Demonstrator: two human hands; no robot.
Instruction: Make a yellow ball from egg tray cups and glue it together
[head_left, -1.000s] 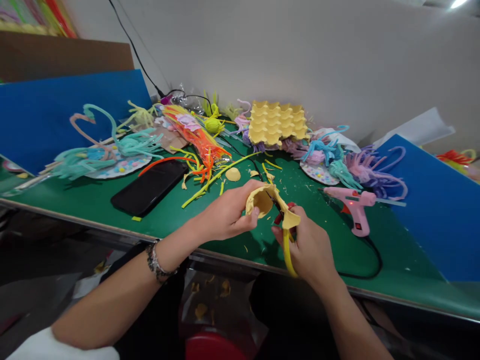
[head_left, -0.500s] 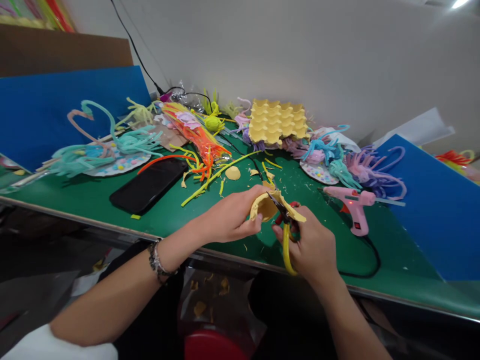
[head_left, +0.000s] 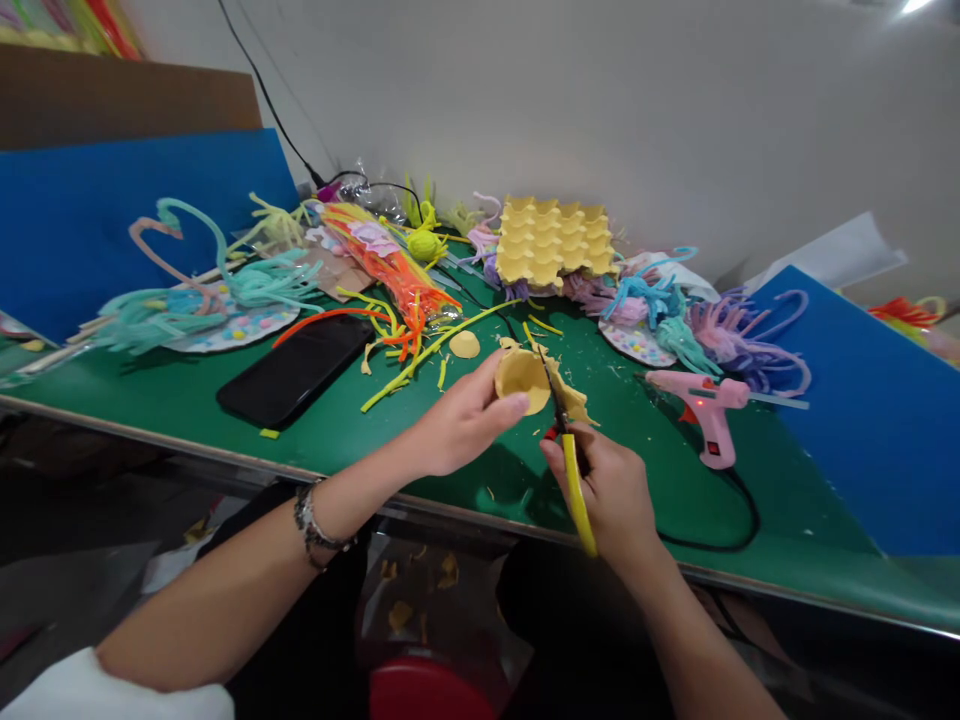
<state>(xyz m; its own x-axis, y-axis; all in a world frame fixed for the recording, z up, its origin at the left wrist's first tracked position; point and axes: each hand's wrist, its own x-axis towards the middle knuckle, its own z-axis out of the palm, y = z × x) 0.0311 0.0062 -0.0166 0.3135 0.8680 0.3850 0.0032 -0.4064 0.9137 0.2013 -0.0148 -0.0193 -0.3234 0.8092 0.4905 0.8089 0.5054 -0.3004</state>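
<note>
My left hand grips a yellow egg carton cup, its round hollow facing me. In my right hand is a pair of scissors with yellow handles, the dark blades pointing away beside the cup's right edge. A ragged strip of carton lies along the right side of the blades; whether it still joins the cup I cannot tell. Just beyond the cup, a small domed carton piece rests on the green table among scraps.
A yellow egg tray sits at the back. To the right lies a pink glue gun with its cord; to the left, a black phone. Pipe cleaner swans and an orange pipe cleaner bundle crowd the left. Blue boards flank both sides.
The cup has turned so its hollow faces me more. The scissors have swung more upright, and the trimmed strip has moved away from the cup's rim on the right.
</note>
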